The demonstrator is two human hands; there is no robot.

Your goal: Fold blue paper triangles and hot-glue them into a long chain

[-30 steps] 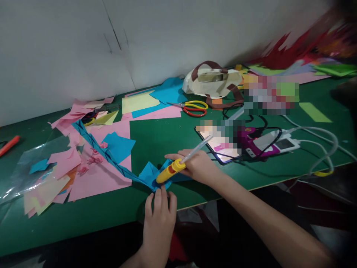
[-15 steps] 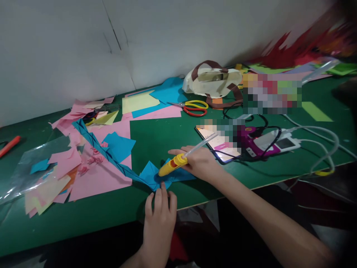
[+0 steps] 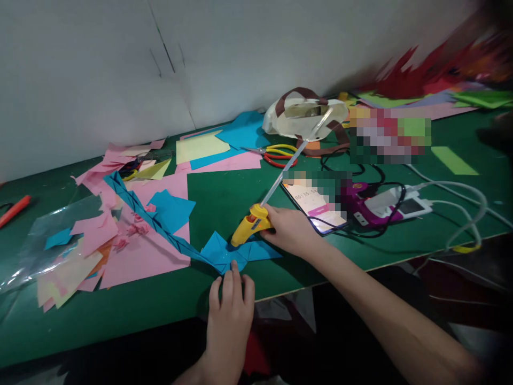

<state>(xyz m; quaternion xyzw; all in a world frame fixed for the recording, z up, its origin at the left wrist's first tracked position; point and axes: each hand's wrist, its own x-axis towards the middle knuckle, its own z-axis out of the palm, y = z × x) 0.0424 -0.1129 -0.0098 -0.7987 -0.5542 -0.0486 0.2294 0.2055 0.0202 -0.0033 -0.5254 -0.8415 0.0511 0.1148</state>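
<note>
My right hand (image 3: 290, 230) is closed around the handle of a yellow hot glue gun (image 3: 250, 225), with a long clear glue stick (image 3: 296, 155) standing out of its back end. The gun's nozzle points down at the folded blue paper (image 3: 216, 248) and meets it or hovers just above it; which one I cannot tell. From below, my left hand (image 3: 230, 305) holds the near edge of that paper with its fingertips, one finger reaching onto it. A long folded blue strip (image 3: 140, 208) runs from this paper up to the left.
Pink paper (image 3: 160, 256) with small pink paper pieces lies left. Scissors (image 3: 280, 155), a cloth bag (image 3: 304, 117) and coloured sheets sit behind. On the right are a phone (image 3: 312, 203), a purple power strip (image 3: 372, 211) and looping cables. A clear plastic bag (image 3: 32, 251) lies far left.
My right hand has tipped the glue gun more upright, so the glue stick now points up toward the cloth bag rather than right. My left hand and the blue paper have stayed put.
</note>
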